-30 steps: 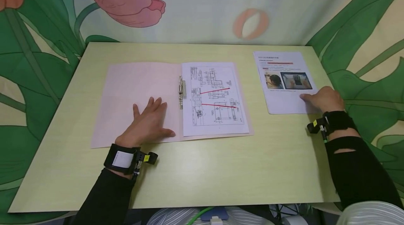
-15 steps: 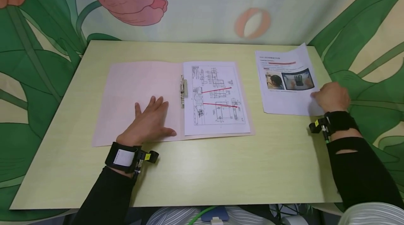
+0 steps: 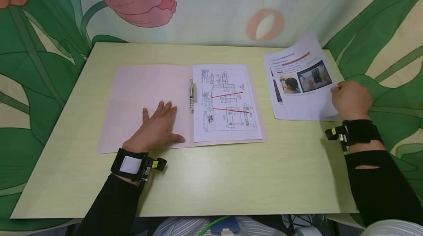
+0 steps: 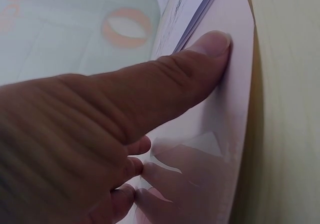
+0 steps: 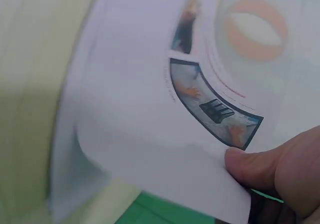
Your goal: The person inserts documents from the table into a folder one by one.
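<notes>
On the tabletop (image 3: 238, 184), at two o'clock, the right hand (image 3: 351, 100) pinches a curling top sheet (image 3: 302, 100); its one-edge hold could crease it. At nine, the left hand (image 3: 153, 129) splays over the folder (image 3: 142, 87).

The bare right hand (image 5: 295, 166) pinches a bowed white paper sheet (image 5: 132, 98) at its edge, the thumb just beside a dark-bordered colour photograph (image 5: 215, 103) printed there. Another white paper sheet (image 5: 72, 184) shows beneath, beside a pale yellow tabletop (image 5: 30, 108). A blurred orange ring motif (image 5: 270, 11) marks the pale backdrop (image 5: 305, 83).
</notes>
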### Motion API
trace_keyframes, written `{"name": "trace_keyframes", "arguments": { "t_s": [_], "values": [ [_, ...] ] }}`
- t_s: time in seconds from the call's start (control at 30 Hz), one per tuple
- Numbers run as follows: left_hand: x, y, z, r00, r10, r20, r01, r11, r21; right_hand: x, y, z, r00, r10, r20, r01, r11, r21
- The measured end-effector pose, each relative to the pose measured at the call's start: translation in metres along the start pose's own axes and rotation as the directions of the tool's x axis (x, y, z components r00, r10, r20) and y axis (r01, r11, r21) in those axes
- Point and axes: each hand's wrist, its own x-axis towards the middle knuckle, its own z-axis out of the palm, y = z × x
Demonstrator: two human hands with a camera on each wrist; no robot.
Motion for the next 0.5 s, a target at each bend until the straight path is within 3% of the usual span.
{"name": "trace_keyframes", "arguments": {
  "t_s": [0.13, 0.23, 0.3, 0.4, 0.5],
  "values": [
    [0.002, -0.001, -0.001, 1.0, 0.011, -0.005, -0.011, 1.0, 0.006, -0.008, -0.014, -0.015, 0.999, -0.008, -0.037, 0.011, 0.995, 0.103],
    [0.003, -0.002, -0.001, 1.0, 0.018, -0.01, -0.018, 1.0, 0.006, -0.014, -0.025, -0.024, 0.991, 0.008, -0.13, 0.015, 0.984, 0.177],
    [0.003, -0.002, -0.001, 1.0, 0.015, -0.015, -0.015, 1.0, 0.002, -0.018, -0.034, -0.025, 0.973, 0.034, -0.226, 0.021, 0.972, 0.236],
    [0.003, -0.003, 0.0, 1.0, 0.016, -0.015, -0.016, 1.0, -0.014, -0.027, -0.051, -0.019, 0.96, 0.11, -0.258, -0.007, 0.929, 0.371],
    [0.003, -0.003, 0.002, 1.0, 0.013, -0.023, -0.014, 1.0, -0.027, -0.042, -0.072, -0.002, 0.974, 0.158, -0.163, -0.048, 0.845, 0.532]
  ]
}}
